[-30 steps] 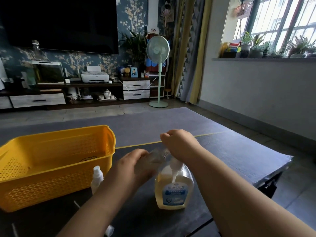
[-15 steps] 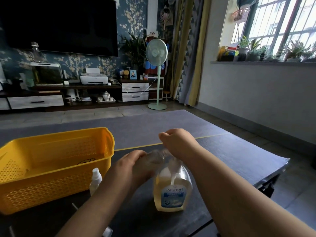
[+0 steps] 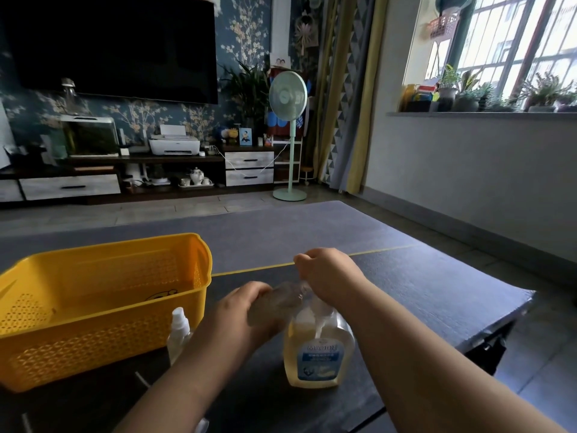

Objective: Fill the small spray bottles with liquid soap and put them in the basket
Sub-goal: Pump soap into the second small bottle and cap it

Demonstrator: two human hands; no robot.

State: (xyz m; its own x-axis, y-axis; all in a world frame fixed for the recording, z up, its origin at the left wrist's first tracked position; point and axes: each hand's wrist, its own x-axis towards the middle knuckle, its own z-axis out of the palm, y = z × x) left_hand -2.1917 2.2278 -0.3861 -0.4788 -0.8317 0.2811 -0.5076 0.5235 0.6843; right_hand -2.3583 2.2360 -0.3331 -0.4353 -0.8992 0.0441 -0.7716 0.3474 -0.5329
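Spray bottle (image 3: 278, 303) gripped by left hand (image 3: 246, 310); second bottle (image 3: 179, 331) standing; right hand (image 3: 327, 276) clasps soap pump (image 3: 318, 318)

Both bare forearms come in low and angle toward each other. Left hand (image 3: 246, 310) is wrapped round a small bottle (image 3: 276, 300) held on a tilt. Right hand (image 3: 327, 273) sits just higher, knuckles up, fingers curled, probably gripping the pump (image 3: 319, 314), hard to see.

Black television (image 3: 115, 45) above printer (image 3: 174, 144); green fan (image 3: 288, 95) beside curtains (image 3: 349, 104).
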